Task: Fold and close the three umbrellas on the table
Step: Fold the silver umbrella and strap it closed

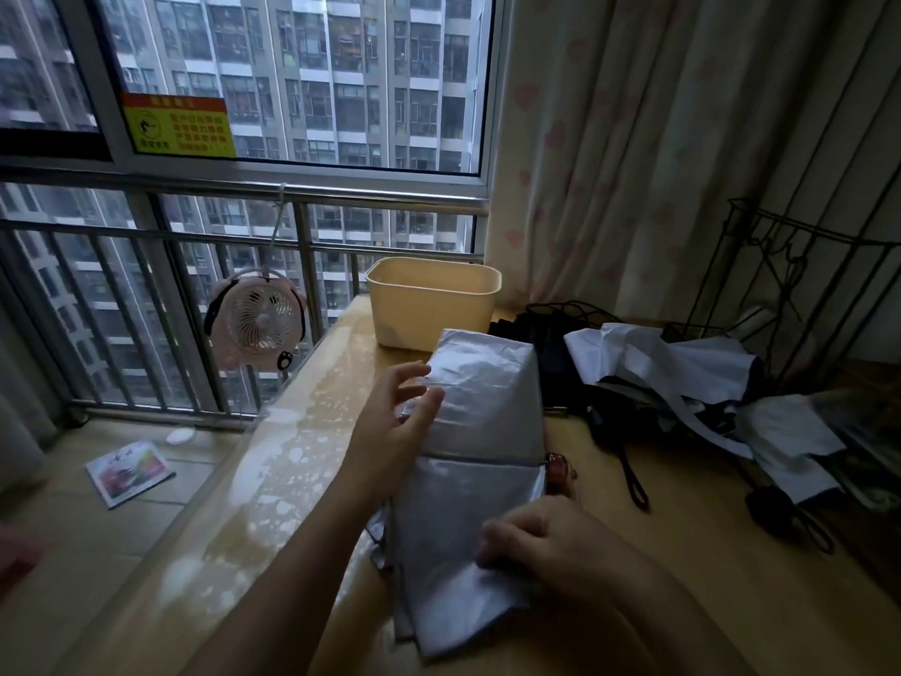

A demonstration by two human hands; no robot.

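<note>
1. Tower blocks fill the window (pixel 292 80); its yellow-and-red sticker (pixel 178 124) carries writing too blurred to read.
2. Wooden table (pixel 682 553) runs beside the railing, with bare room along its glossy left edge and near right corner.
3. Black-and-white heap of umbrellas (pixel 682 368) crowds the far right.
4. Silver umbrella (pixel 487 407) lies collapsed mid-table, pointing at a beige bin (pixel 429 304).
5. Left hand (pixel 395 426), fingers spread apart, touches its left edge.
6. Right hand (pixel 546 544), fingers curled, clamps its lower fabric.
</note>
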